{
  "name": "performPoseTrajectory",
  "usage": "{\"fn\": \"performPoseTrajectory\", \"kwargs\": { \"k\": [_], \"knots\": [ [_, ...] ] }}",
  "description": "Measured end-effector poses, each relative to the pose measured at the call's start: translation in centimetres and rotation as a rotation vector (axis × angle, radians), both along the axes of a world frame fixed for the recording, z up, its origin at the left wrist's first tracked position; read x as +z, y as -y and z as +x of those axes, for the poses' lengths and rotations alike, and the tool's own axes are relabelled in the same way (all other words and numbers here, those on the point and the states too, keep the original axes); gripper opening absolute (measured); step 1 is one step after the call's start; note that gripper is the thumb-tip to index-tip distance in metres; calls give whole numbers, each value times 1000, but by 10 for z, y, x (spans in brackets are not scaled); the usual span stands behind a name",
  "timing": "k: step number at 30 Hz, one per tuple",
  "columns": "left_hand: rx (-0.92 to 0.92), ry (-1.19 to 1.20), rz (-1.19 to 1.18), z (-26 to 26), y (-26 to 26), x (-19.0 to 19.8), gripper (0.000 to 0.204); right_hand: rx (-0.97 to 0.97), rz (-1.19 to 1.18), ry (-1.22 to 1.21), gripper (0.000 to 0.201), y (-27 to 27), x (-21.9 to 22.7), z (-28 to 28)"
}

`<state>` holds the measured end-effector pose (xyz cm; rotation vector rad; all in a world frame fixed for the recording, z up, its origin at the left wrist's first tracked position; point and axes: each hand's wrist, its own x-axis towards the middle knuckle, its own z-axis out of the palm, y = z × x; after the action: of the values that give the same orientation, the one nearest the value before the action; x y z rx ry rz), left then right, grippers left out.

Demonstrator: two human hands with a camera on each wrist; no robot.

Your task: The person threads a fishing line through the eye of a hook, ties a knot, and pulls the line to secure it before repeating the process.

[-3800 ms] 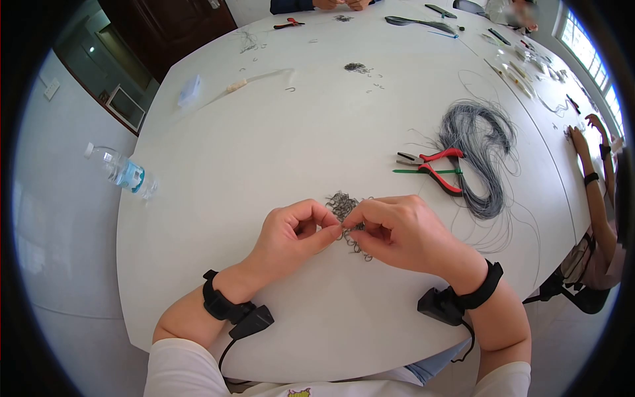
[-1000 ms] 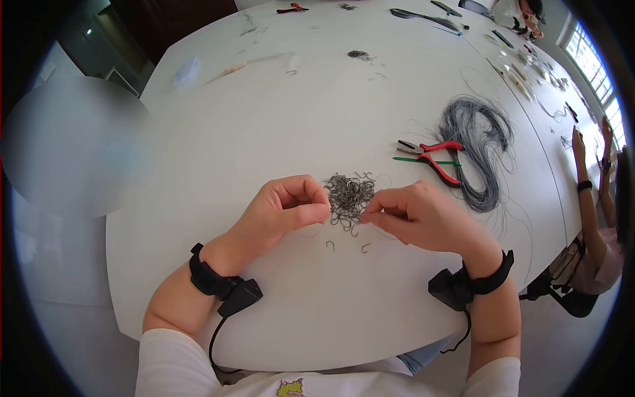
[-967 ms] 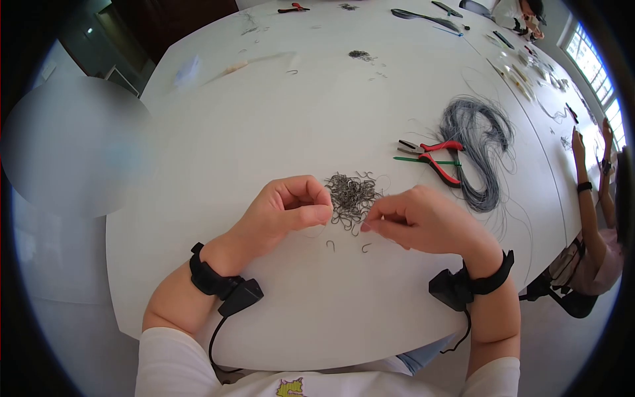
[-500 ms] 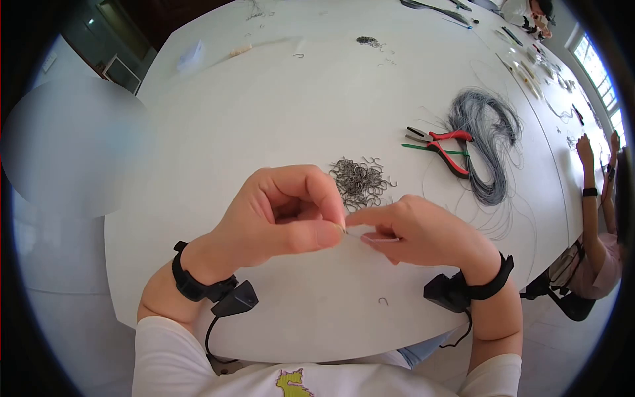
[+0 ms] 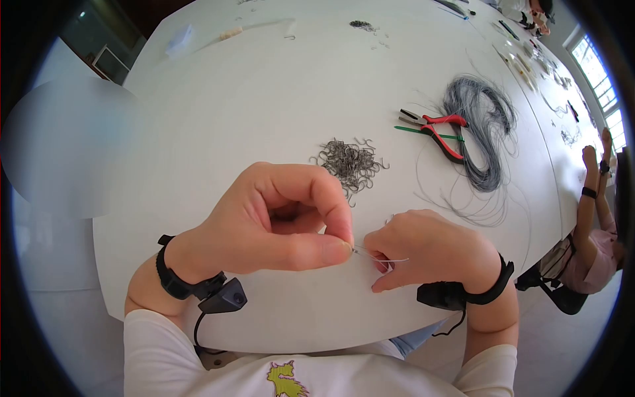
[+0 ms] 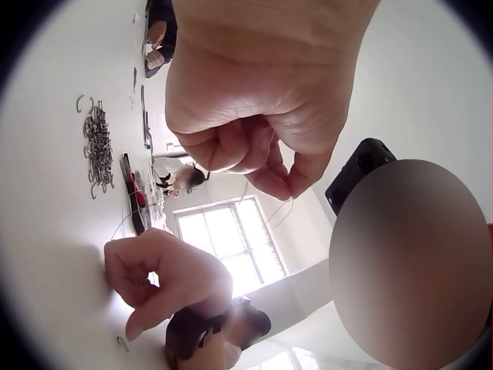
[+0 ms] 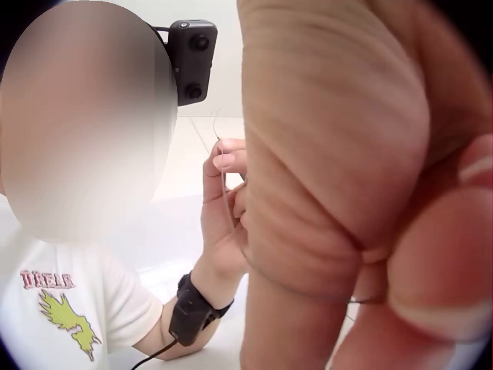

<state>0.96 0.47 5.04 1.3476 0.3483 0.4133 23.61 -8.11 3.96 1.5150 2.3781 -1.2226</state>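
Observation:
My left hand [image 5: 284, 221], raised over the table, pinches a thin pale fishing line [image 7: 224, 185] between thumb and index finger. A tiny dark bit shows right at those fingertips; what lies inside the pinch is hidden. To its right and lower is my right hand [image 5: 430, 251], with the fingers curled and the thumb apart. In the right wrist view the line runs from the left fingertips across to the right hand's curled fingers [image 7: 439, 270]. A pile of dark fish hooks [image 5: 350, 162] lies just beyond the left hand. One loose hook [image 6: 122, 343] lies near the right thumb.
Red-and-black pliers [image 5: 433, 129] lie on a green tie beside a grey bundle of line [image 5: 486, 119], with loose strands curling toward me. Farther off are a smaller hook pile [image 5: 362, 25] and a wooden-handled tool [image 5: 231, 32]. Another person's arms [image 5: 591, 185] are at the right.
The hands have risen off the pile; the left came up toward the head camera and rightward, the right slid down and away. The line now stretches between them. The head view has shifted.

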Motion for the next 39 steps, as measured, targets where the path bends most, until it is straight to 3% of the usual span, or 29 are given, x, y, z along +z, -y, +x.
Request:
{"fn": "performPoseTrajectory", "kwargs": {
  "k": [4, 10, 14, 17, 19, 23, 29, 31, 35, 37, 39],
  "knots": [
    [17, -40, -24, 1, 0, -1, 9, -18, 36, 55, 23, -2, 2, -2],
    [2, -55, 6, 2, 0, -2, 9, -297, 445, 0, 22, -11, -4, 1],
    [-3, -25, -32, 2, 1, -4, 9, -219, 213, 105, 23, -9, 1, 0],
    [-17, -14, -23, 3, 3, -2, 9, -168, 333, 105, 26, -10, -12, -3],
    [-42, -12, -3, 2, 1, -3, 9, -324, 667, 83, 27, -15, -21, -6],
    [1, -52, -12, 2, -1, -4, 9, -436, 670, 48, 27, -20, -14, 2],
    [31, -67, -63, 2, -4, -10, 9, -280, 566, 26, 27, -19, -23, 1],
    [39, -61, -98, 3, -4, -12, 9, -474, 768, 26, 27, -26, -18, 2],
    [109, -138, -157, 7, -2, 3, 16, -482, 523, 58, 28, -17, 11, 27],
    [66, -99, -168, 6, -1, 4, 15, -298, 259, 136, 30, -11, 9, 35],
    [57, -100, -171, 6, -1, 1, 15, -273, 256, 143, 32, -15, -2, 34]
  ]
}}
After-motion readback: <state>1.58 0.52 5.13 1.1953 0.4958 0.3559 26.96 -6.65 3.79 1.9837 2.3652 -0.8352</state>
